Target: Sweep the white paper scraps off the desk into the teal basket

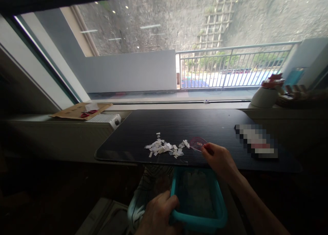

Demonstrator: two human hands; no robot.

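Right hand point(218, 157) pinches clear reddish disc point(197, 143), paper scraps point(164, 147) at its nine o'clock; left hand point(160, 208) grips teal basket point(205, 222) rim, disc's six o'clock!

The head camera looks forward and down over the nearby table point(205, 122), dark corners perhaps hiding detail.

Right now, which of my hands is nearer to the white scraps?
Right. Your right hand is over the black table, just right of the white scraps, holding a clear reddish piece; your left hand is below the near edge, gripping the teal bin.
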